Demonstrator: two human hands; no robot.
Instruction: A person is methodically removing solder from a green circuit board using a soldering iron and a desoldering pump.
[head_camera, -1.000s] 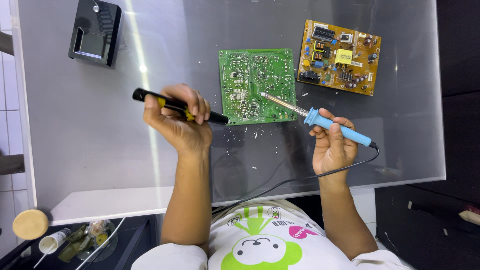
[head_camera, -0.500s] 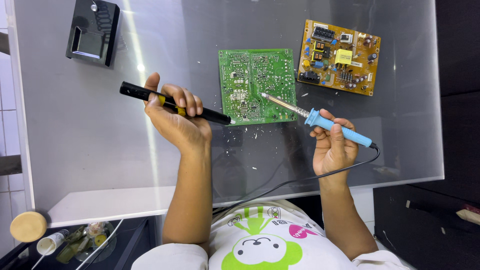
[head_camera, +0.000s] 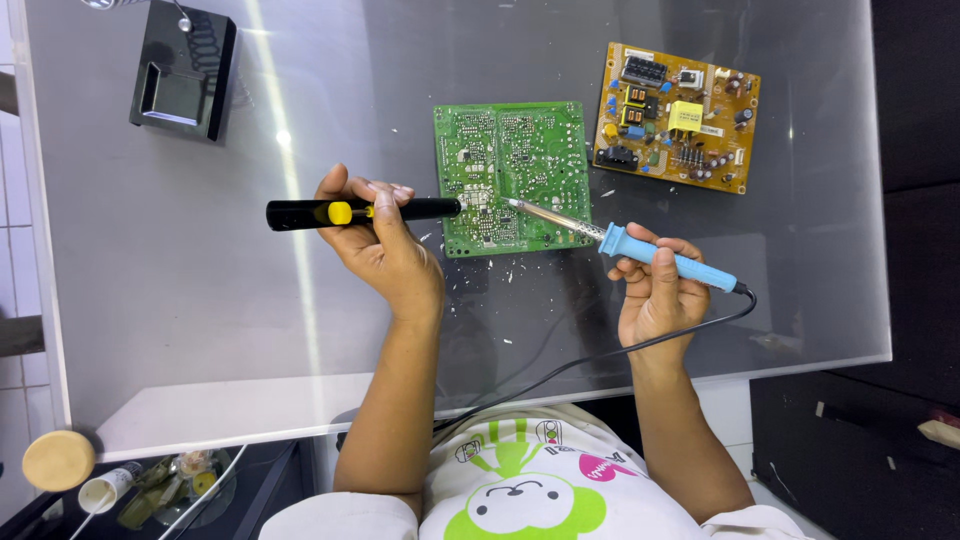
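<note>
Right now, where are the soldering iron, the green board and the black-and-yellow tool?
Soldering iron (head_camera: 668, 258): head view, on its blue handle.
Green board (head_camera: 520, 150): head view, on its bare middle.
Black-and-yellow tool (head_camera: 340, 212): head view, on its yellow band.

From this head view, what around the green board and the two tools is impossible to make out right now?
- Whether the soldering iron tip touches the green circuit board: too small, head view.
- Which joint it targets: solder points too fine.
- The black and yellow pump tool grip: left hand fingers cover its middle.
- Iron's cable end: hidden behind the person's arm and shirt.
- Stand top: cut off by the upper edge.
- Right hand palm side: turned away.
</note>
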